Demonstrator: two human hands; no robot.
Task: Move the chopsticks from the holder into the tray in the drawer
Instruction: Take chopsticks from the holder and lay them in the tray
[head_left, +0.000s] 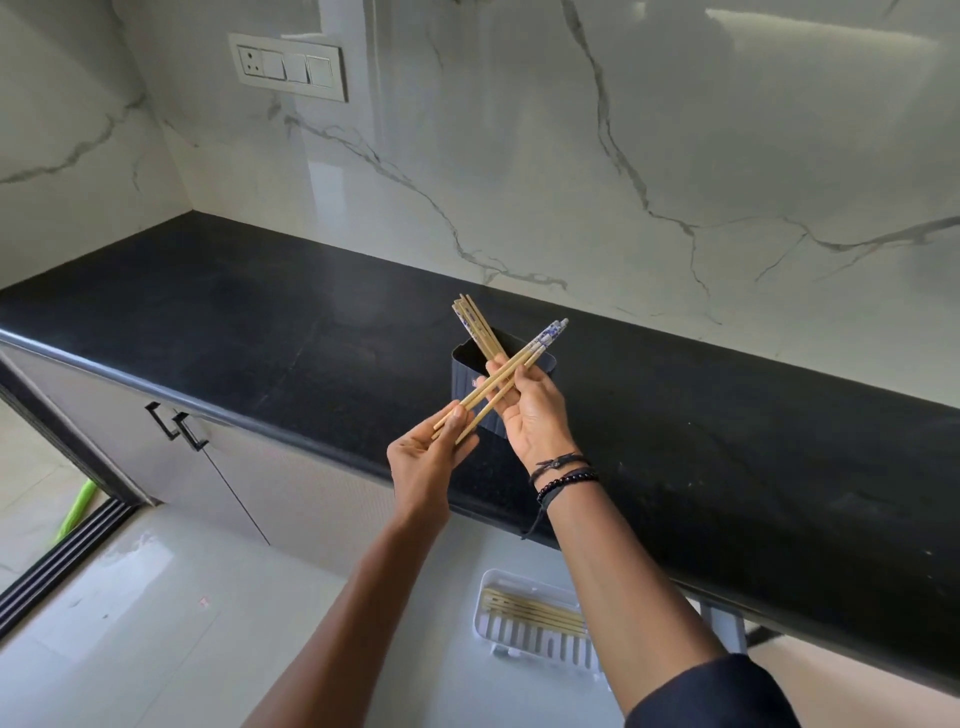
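1. Wooden chopsticks (498, 382), a pair, are gripped by both hands: left hand (423, 462) at the tips, right hand (530, 410) mid-shaft.
2. More chopsticks (475, 325) stand in the dark holder (470, 369) on the black desk (260, 332).
3. Others (535, 616) lie in the white tray (540, 644) below.

Polished stone, pale wood and plastic in a kitchen

The black counter (260, 322) looks like speckled polished stone with a dull sheen; the wall (519, 156) behind is glossy white marble-look slab, grey-veined. The chopsticks (498, 384) are smooth pale wood — tops glazed blue-and-white. The holder (465, 371) appears matt dark plastic, ribbed; the tray (524, 631) is smooth white plastic, slotted.
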